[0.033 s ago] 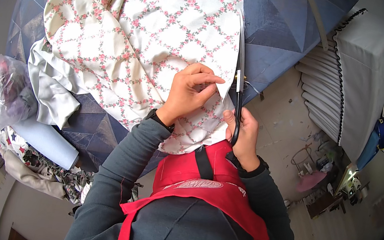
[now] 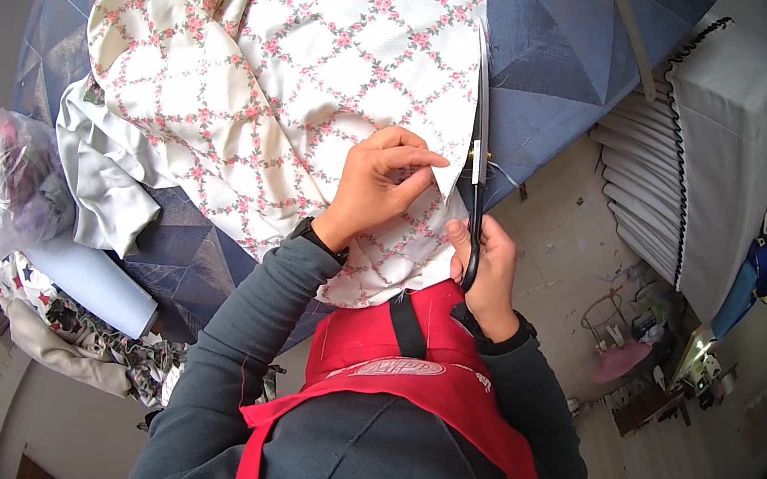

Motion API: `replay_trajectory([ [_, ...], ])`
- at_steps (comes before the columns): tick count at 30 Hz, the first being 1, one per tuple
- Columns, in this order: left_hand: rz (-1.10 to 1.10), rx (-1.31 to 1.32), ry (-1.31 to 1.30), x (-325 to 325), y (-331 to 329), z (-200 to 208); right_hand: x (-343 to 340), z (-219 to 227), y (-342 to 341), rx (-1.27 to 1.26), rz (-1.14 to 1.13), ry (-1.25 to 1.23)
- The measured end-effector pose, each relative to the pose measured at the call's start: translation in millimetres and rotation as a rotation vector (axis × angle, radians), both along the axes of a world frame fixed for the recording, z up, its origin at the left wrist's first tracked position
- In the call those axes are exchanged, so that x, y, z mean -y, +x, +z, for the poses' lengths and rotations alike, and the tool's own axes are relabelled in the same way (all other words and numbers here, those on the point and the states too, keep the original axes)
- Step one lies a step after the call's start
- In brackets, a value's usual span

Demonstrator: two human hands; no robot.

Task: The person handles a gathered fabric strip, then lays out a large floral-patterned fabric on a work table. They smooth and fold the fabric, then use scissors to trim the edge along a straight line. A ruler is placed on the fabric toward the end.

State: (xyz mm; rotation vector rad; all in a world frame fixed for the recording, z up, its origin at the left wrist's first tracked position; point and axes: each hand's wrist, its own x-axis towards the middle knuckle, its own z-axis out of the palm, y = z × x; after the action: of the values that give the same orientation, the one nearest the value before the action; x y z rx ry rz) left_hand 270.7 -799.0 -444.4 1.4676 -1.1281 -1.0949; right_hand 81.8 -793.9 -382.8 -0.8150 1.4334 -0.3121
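Observation:
White floral fabric [image 2: 365,44] with a pink rose lattice lies over the table, its right edge near the table's right side. My left hand [image 2: 381,178] rests on it, thumb and forefinger closed on the fabric near that edge. In my right hand [image 2: 490,268] are long scissors [image 2: 484,114] with black handles. Their metal blades point away from me along the fabric's right edge, and they look nearly closed. The fabric's near end hangs down to my red apron [image 2: 357,337].
Blue geometric-patterned cloth [image 2: 548,44] covers the table. At the left are a plain white cloth piece [image 2: 105,173], a clear plastic bag [image 2: 15,168] and a pale blue roll [image 2: 97,283]. A pleated white cover [image 2: 729,115] stands at the right, beyond the littered floor [image 2: 553,258].

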Motion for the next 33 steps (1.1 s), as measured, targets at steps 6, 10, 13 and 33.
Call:
replay_trajectory([
  [6, 0.005, -0.051, 0.042, -1, -1, -1, 17, -3, 1, 0.121, -0.04, -0.011],
  [10, 0.006, -0.051, 0.025, -2, -1, -3, 30, -11, 1, 0.136, 0.01, -0.026],
  [13, -0.017, -0.04, 0.022, -2, 1, -2, 33, -14, 2, 0.084, 0.051, -0.057],
  [33, -0.025, -0.021, 0.058, 1, 2, 1, 59, -8, 7, 0.082, -0.006, -0.006],
])
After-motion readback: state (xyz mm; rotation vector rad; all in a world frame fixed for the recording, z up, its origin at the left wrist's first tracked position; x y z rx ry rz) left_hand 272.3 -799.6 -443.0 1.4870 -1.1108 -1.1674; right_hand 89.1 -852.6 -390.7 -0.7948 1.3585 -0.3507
